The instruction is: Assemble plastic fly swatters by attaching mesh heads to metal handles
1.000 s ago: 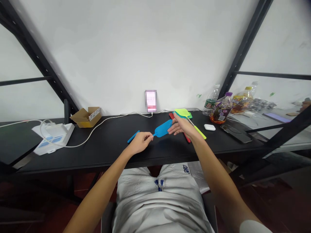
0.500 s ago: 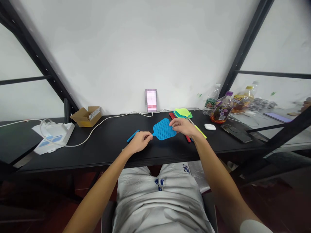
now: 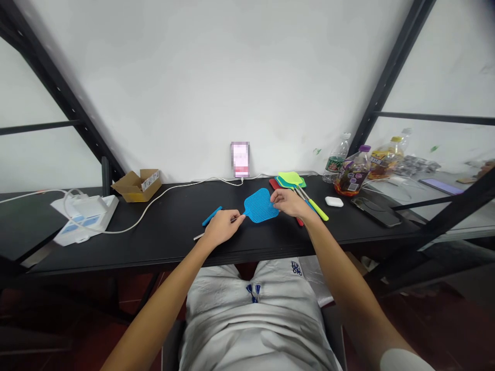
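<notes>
Between my hands is a blue perforated fly swatter head point(image 3: 260, 206), its flat face turned toward me. My left hand point(image 3: 223, 225) is closed around the thin neck and metal rod below it; the rod's bare end point(image 3: 198, 237) pokes out on the other side of the hand. The fingers of my right hand point(image 3: 289, 201) pinch the right edge of the head. A separate blue handle point(image 3: 212, 216) lies on the table just behind my left hand. Past my right hand lie several fly swatters, with a yellow-green one point(image 3: 291, 178) on top and a red one point(image 3: 274, 184) partly covered.
At the back a phone point(image 3: 240, 161) leans on the wall, with a white cable. An open cardboard box point(image 3: 138, 186) and a white power strip point(image 3: 87, 219) are at left. Bottles point(image 3: 352, 172), a white earbud case point(image 3: 334, 202) and a dark phone point(image 3: 376, 212) sit at right.
The blue swatter head has turned from a slanted view to face me. My right hand has shifted from open fingers beside it to a pinch on its edge; the rod end now shows.
</notes>
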Action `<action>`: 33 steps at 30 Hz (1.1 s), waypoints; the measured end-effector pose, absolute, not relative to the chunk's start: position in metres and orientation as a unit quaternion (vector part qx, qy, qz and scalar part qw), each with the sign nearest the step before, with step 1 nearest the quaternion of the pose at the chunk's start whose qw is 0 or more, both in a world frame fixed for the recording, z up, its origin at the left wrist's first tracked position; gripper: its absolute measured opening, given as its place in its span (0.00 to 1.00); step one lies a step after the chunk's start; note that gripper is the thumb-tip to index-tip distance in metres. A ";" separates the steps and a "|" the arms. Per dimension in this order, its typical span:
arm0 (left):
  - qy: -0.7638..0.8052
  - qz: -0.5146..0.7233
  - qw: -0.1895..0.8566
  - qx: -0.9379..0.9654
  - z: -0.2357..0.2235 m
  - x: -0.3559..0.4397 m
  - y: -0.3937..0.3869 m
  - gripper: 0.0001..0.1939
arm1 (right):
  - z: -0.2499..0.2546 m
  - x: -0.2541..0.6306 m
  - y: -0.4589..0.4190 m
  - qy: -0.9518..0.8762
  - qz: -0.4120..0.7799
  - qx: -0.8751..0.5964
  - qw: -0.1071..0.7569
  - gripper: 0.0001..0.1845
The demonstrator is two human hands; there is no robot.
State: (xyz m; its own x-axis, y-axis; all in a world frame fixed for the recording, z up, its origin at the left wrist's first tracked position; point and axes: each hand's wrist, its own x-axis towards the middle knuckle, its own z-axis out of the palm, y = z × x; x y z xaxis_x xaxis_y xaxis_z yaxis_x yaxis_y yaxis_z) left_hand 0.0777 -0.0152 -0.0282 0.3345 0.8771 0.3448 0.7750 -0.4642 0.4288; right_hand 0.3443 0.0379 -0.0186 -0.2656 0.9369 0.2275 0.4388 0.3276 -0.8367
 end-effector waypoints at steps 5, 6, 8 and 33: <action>0.541 0.256 0.053 0.799 -0.028 0.080 -0.018 0.22 | -0.020 0.344 0.039 -0.714 0.273 -0.525 0.373 0.11; 0.546 0.253 0.047 0.798 -0.028 0.081 -0.019 0.22 | -0.020 0.344 0.039 -0.711 0.258 -0.539 0.370 0.12; 0.553 0.249 0.034 0.794 -0.028 0.083 -0.020 0.22 | -0.020 0.342 0.039 -0.713 0.232 -0.559 0.354 0.12; 0.395 0.343 0.024 0.852 -0.035 0.086 -0.020 0.10 | -0.010 0.289 -0.002 -0.817 0.272 -0.410 0.300 0.15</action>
State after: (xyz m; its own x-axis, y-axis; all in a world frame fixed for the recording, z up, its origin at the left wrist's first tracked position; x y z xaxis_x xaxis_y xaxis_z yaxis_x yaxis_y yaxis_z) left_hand 0.0865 -0.0200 -0.0352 0.4533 0.6891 0.5654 0.6558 -0.6874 0.3120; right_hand 0.2887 -0.0025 -0.0103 -0.4844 0.8334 0.2662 0.5069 0.5153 -0.6910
